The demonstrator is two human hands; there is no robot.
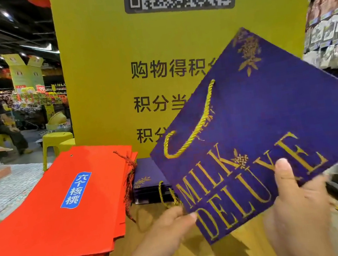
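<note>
Head view: purple gift bag point(271, 112), folded flat, gold MILK DELUXE lettering, is held up clear of the table and tilted, one corner at twelve o'clock, the lettered end low at six. Gold cord handle point(191, 124) lies slack on the front face along the edge toward ten o'clock, which I take for the mouth. Right hand point(297, 214) grasps the low edge at five o'clock, thumb flat on the lettering, fingers hidden behind. Left hand point(168, 233) pinches the near corner at seven o'clock, thumb tip on the edge; bracelets at the wrist. Step in hand, as judged: one bag lifted from the pile, ready for opening out or sorting. Both hands sit far from the mouth, so the next move likely calls for a regrip toward the cord side while the other hand steadies the base. Stack of purple bags point(149, 181) lies at eight o'clock on the wooden table point(237, 255), just beside the stack of red bags point(55, 210) at nine. Yellow sign board point(111, 70) stands behind at twelve; yellow stools point(56, 140) at ten; store shelves point(332, 26) at two.
</note>
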